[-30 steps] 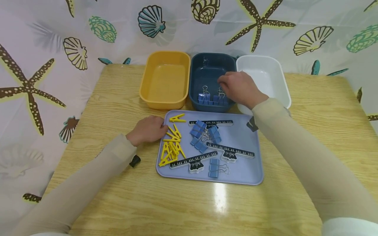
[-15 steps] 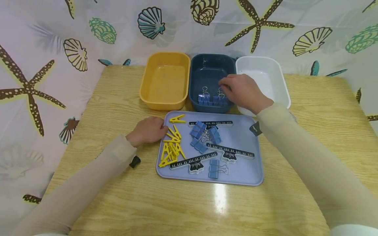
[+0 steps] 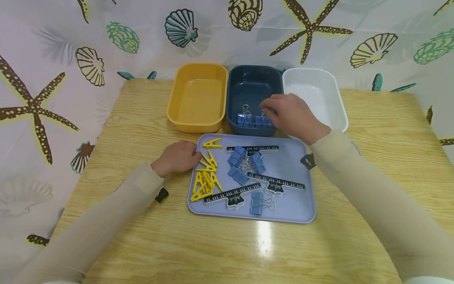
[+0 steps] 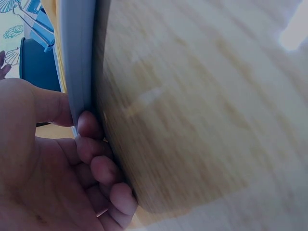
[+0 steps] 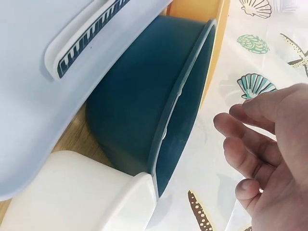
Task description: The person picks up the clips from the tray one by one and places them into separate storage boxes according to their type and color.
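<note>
My left hand point(image 3: 179, 157) grips the left rim of the lavender tray point(image 3: 291, 213); in the left wrist view the thumb lies on one side of the rim and curled fingers point(image 4: 103, 168) on the other. Over the front right of the navy bin point(image 3: 248, 73) hovers my right hand point(image 3: 291, 114), its fingers loosely bent with nothing between them, as the right wrist view shows. Below it, blue binder clips point(image 3: 244, 119) stand in the bin, handles up. The tray bears yellow clothespins point(image 3: 207, 181), more blue binder clips point(image 3: 237, 156) and three piano-keyboard clips point(image 3: 232, 194).
A yellow bin point(image 3: 198, 98) stands left of the navy one, a white bin point(image 3: 315, 90) right of it, partly covered by the right hand. All three are behind the tray on a wooden table point(image 3: 170, 244). A curtain with shell prints point(image 3: 142, 23) hangs behind.
My right hand has drawn slightly back toward the tray, its forearm shifting right and nearer. The left hand keeps its hold on the tray, and the clips have not moved.
</note>
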### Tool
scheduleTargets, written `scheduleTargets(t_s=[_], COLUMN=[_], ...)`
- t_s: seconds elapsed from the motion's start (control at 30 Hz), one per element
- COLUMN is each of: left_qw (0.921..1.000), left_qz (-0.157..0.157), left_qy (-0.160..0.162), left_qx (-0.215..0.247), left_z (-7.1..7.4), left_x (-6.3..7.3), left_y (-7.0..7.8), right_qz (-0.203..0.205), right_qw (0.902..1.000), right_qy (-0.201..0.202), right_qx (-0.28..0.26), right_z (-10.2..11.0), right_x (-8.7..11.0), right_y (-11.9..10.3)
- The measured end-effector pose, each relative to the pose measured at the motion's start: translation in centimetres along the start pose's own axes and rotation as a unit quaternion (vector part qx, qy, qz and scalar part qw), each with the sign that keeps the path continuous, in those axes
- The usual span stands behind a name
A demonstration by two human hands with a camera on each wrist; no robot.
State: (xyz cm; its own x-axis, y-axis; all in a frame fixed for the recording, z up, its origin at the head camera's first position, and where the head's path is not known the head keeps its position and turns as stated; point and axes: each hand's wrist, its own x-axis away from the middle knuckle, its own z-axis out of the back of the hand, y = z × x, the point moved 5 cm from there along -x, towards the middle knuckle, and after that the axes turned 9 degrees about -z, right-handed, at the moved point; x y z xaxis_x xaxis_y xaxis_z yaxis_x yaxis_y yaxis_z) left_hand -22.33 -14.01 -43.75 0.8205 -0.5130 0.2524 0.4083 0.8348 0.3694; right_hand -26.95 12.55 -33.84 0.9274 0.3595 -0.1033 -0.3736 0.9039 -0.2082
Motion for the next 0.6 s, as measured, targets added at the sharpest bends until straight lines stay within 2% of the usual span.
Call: scheduleTargets(t_s=[0.6], left_qw=[1.0], left_qz=[0.005], left_qy=[-0.004], left_qx=[0.005], left_z=[0.1], left_x=[0.2], left_y=[0.1], right_qz=[0.047], right_qw=[0.9982], right_qy=[0.025], right_qx=[-0.027], right_z=[0.2], right_x=[2.0], right_y=[-1.3])
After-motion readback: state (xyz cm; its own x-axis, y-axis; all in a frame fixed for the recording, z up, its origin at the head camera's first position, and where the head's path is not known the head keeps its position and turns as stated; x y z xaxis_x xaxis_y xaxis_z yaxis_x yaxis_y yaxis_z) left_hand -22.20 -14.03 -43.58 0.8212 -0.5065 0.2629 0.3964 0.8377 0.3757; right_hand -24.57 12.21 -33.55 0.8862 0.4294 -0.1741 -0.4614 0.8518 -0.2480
